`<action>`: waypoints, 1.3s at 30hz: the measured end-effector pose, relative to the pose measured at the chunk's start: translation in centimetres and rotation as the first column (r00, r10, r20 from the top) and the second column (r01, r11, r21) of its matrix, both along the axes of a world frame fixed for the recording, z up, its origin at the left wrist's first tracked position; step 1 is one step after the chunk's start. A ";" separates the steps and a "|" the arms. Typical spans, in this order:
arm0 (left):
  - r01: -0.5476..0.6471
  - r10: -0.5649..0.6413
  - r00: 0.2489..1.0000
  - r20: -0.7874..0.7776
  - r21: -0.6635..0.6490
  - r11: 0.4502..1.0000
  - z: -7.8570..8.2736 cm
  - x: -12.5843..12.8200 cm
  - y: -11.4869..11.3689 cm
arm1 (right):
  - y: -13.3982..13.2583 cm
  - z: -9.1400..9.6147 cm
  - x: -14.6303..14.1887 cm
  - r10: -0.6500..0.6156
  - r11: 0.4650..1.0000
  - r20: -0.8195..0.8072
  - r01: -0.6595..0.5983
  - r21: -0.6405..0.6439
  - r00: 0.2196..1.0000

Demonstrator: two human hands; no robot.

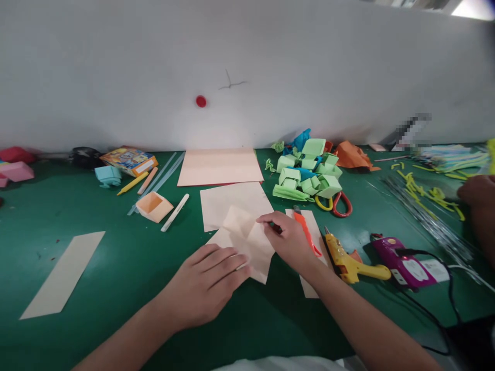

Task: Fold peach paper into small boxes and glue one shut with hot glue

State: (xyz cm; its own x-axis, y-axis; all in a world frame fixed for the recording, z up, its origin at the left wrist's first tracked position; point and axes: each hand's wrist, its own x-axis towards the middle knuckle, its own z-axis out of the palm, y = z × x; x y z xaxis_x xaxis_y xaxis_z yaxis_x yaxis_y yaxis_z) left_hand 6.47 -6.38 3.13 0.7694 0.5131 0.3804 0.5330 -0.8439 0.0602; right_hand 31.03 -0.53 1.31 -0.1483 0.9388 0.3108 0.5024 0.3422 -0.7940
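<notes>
A pale peach sheet of paper (247,242), partly folded, lies on the green table (127,268) in front of me. My left hand (207,283) lies flat on its near left corner with the fingers stretched out. My right hand (288,239) pinches the folded edge of the same paper at its right side. Just right of that hand, an orange utility knife (305,232) rests on another peach strip (309,257).
More peach sheets (220,166) lie behind, and a strip (64,273) at left. Green folded paper pieces (309,172), scissors (338,203), a yellow glue gun (351,263) and a purple glue gun (402,265) sit at right. Another person's hand (479,198) is at the far right.
</notes>
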 end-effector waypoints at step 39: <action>-0.080 0.039 0.980 -0.195 -0.207 0.975 -1.6 -0.3 2.0 | -0.4 0.7 0.9 0.547 0.807 0.514 -0.579 -0.114 0.661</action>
State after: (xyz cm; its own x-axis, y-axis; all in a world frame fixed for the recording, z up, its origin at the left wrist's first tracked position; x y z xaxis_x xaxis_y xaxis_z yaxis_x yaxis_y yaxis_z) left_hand 6.21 -4.38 1.53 0.7822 0.6135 0.1084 0.6009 -0.7889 0.1284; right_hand 31.96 -0.96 1.96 -0.7900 0.6078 0.0809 0.5128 0.7273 -0.4562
